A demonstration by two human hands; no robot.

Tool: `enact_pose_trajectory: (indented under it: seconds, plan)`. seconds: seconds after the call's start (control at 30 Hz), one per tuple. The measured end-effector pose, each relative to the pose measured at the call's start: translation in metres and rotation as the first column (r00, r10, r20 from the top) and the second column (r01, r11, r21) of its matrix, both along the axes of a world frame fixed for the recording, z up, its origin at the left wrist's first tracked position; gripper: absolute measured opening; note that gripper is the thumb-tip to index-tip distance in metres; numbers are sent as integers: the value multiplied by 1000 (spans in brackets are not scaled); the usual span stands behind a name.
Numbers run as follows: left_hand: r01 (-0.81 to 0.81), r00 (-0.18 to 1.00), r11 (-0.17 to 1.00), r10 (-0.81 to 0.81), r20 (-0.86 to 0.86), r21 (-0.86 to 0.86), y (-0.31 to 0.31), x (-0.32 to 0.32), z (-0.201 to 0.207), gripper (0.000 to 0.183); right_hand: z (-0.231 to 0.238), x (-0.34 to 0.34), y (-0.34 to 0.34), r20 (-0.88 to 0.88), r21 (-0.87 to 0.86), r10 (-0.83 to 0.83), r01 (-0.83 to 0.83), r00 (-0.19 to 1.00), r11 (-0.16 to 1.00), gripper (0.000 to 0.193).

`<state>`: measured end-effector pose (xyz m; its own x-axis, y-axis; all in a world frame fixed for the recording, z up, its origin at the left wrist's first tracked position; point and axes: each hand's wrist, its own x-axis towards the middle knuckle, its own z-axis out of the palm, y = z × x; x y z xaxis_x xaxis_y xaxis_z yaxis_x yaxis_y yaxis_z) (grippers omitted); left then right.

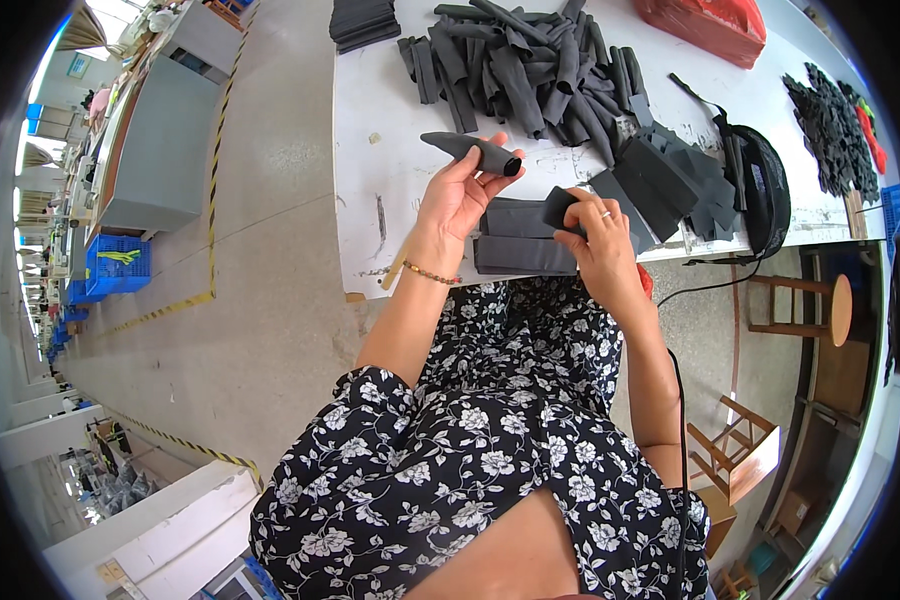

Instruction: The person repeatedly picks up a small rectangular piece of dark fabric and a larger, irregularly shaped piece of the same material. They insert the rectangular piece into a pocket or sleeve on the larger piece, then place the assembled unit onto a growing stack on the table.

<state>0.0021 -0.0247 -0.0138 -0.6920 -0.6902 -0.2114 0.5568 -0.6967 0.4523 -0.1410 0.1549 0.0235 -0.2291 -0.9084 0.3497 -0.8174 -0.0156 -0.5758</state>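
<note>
My left hand holds a dark grey rolled tube lying across its fingers, its round open end toward the right. In my right hand, the thumb and fingers are closed on a small flat dark grey piece, perhaps cloth or thin foam. Below both hands, near the table's front edge, lie two stacks of flat dark grey strips. More flat dark pieces are fanned out right of my right hand. Beyond my hands a heap of similar rolled tubes covers the table.
The white table also bears a stack of dark sheets, a red plastic bag, a black mesh bag with a strap, and a heap of small dark pieces. Wooden stools stand to the right.
</note>
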Motion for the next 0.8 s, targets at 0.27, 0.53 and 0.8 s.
enact_pose_trajectory:
  seconds: [0.27, 0.53, 0.8]
  plan:
    - [36, 998, 996, -31, 56, -87, 11, -7, 5, 25, 14, 2, -12, 321, -98, -23, 57, 947, 994, 53]
    - [60, 995, 991, -49, 91, -116, 17, -8, 11, 22, 25, 6, -17, 335, -46, -87, 108, 938, 993, 33]
    - [107, 990, 988, -96, 102, -108, 22, -9, 14, 30, 27, -1, -20, 201, -36, -112, 122, 973, 992, 31]
